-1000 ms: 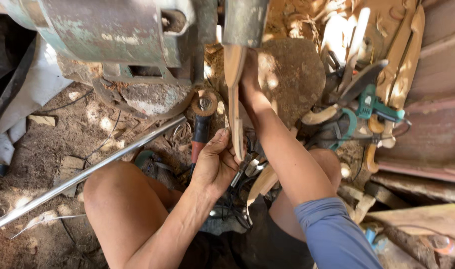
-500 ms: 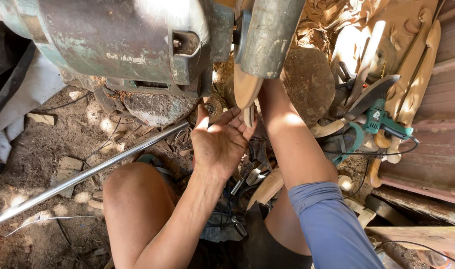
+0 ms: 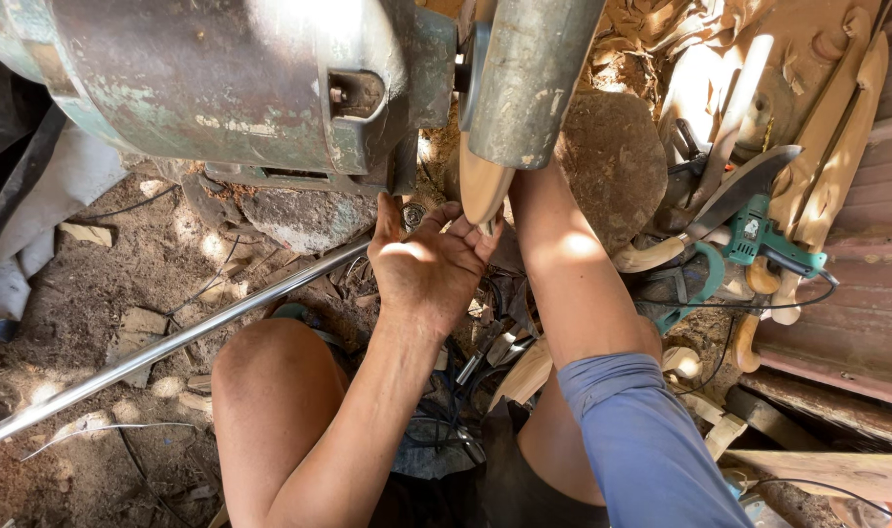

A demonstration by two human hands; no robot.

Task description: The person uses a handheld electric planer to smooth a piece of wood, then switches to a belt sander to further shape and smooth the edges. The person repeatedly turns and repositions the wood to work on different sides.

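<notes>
One wooden blade (image 3: 485, 181) stands nearly upright, its long axis running from the left hand (image 3: 428, 266) up under the grey drum (image 3: 524, 78) of the green motor (image 3: 221, 83). Left fingers curl loosely at its lower end. Whether the right hand grips anything cannot be told; it is hidden behind the drum.

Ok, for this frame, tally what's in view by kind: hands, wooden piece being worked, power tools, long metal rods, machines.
Hands: 1, left hand; the right is hidden behind the drum
Pale carved wooden piece at the drum: 1
Green handheld power tool: 1
Long shiny metal rod: 1
Grey-green motor machine: 1
Total: 5
</notes>
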